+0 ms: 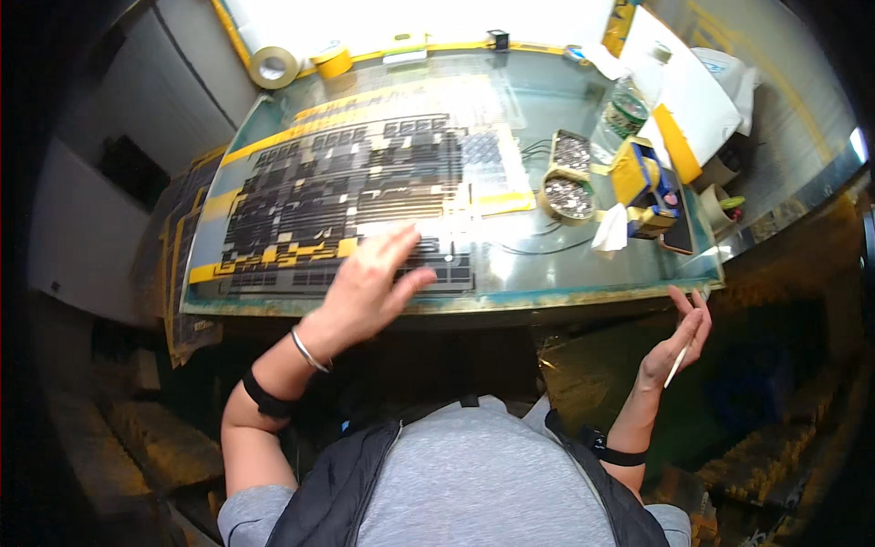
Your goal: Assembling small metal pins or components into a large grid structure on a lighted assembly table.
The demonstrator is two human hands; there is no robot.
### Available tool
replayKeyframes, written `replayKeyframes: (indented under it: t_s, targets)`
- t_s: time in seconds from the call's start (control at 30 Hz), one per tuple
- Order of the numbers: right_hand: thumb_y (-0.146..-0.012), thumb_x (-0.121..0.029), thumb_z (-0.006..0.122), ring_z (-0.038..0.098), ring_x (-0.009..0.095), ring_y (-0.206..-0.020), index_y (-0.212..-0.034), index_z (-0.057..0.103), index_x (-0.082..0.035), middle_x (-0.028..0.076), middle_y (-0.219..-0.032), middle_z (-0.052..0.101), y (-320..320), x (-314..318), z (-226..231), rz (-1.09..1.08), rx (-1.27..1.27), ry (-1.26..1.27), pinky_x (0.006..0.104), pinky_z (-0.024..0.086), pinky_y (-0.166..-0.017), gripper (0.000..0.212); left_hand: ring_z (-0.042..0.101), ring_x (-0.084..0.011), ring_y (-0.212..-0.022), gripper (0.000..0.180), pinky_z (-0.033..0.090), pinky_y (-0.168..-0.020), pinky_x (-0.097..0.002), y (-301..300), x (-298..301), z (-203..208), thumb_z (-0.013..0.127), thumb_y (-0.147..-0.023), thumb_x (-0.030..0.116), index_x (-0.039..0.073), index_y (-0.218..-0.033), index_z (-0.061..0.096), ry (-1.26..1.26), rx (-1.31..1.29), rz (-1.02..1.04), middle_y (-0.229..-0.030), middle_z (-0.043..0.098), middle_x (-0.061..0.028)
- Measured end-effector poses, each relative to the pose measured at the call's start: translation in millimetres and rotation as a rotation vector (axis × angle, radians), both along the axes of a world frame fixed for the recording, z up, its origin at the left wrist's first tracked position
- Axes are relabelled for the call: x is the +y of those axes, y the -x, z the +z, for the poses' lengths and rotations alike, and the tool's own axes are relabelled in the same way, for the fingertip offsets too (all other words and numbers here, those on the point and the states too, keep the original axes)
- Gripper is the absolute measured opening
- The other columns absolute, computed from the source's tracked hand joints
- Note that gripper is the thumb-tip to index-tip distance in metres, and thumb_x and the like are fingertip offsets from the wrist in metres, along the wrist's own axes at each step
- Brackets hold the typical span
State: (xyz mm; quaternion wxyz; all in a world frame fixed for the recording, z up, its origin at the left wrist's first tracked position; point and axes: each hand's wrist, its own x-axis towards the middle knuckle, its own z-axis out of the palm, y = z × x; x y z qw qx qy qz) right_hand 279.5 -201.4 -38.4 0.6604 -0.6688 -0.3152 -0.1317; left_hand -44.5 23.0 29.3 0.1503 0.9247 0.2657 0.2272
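My left hand (pixel 369 281) hovers over or rests on the near edge of a dark patterned sheet (pixel 319 196); which of the two I cannot tell. Its fingers are stretched and the thumb stands apart, with nothing in them. Black bars, pale gaps and yellow patches cover the sheet, which lies on a glass-topped table (pixel 547 264). By the table's near right corner, my right hand (pixel 682 337) is closed around a thin white stick (pixel 675 366), whose lower end points down. The stick's other end is hidden by the fingers.
Two small containers of shiny bits, one square (pixel 571 151) and one round (pixel 568 196), stand right of the sheet. Near them are a plastic bottle (pixel 622 114), a yellow-and-blue tape dispenser (pixel 643 182) and a white tissue (pixel 612 228). Tape rolls (pixel 273 67) sit far left.
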Motion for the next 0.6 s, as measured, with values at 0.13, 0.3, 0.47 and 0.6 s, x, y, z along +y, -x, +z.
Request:
replayKeyframes:
  t_s: [0.13,0.3,0.47,0.6]
  targets:
    - [-0.105,-0.049,0.024,0.06,0.026,-0.105,-0.123,0.061,0.0,0.014,-0.106,0.067,51.8,50.3,19.0,0.561,-0.236,0.127,0.0496,0.035,-0.109,0.064,0.045,-0.0365,-0.133,0.055,0.032,-0.113,-0.0492,16.5,-38.7,-21.9,0.071,-0.086,0.023,-0.005,-0.13,0.054,-0.124,0.05,-0.045,-0.139,0.051,-0.0217]
    - [-0.08,-0.004,0.071,0.065,0.028,-0.095,-0.097,0.073,-0.004,0.01,-0.092,0.07,97.9,87.2,36.4,0.883,-0.378,0.259,0.0512,0.039,-0.107,0.018,0.05,-0.0346,-0.13,0.049,0.036,-0.111,-0.0487,9.2,-44.8,-27.8,0.073,-0.084,0.019,-0.003,-0.126,0.058,-0.153,-0.099,-0.04,-0.135,0.055,-0.0191]
    - [-0.072,-0.002,0.077,0.068,0.027,-0.092,-0.089,0.072,-0.007,0.007,-0.085,0.072,108.1,96.0,36.6,0.869,-0.469,0.294,0.0511,0.041,-0.105,0.019,0.052,-0.0326,-0.128,0.046,0.038,-0.11,-0.047,2.8,-44.8,-38.2,0.073,-0.083,0.018,0.001,-0.125,0.06,-0.206,-0.057,-0.047,-0.133,0.057,-0.0175]
    - [-0.071,-0.001,0.077,0.07,0.026,-0.093,-0.088,0.073,-0.008,0.007,-0.088,0.073,110.0,99.3,27.2,0.831,-0.464,0.272,0.0509,0.043,-0.104,0.019,0.052,-0.0309,-0.127,0.045,0.037,-0.11,-0.0462,0.2,-46.6,-36.8,0.072,-0.083,0.018,0.001,-0.124,0.061,-0.216,-0.065,-0.027,-0.132,0.057,-0.0166]
